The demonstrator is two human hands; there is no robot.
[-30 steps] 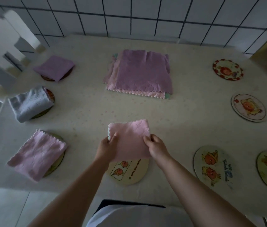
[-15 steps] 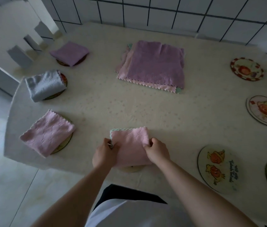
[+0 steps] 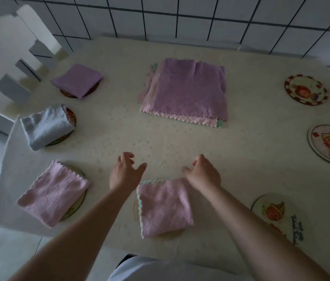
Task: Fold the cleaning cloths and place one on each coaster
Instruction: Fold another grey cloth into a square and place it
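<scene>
Folded pink cloth [image 3: 164,207] resting on near coaster [image 3: 135,207], left hand [image 3: 124,173] and right hand [image 3: 204,173] empty, fingers loose; likely to unfold if brushed.

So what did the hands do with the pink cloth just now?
Both hands let go of the folded pink cloth, which now lies on the near coaster. The left hand and right hand have lifted off and moved forward, open. The cloth stack, the three covered coasters and the bare ones stayed put.
</scene>
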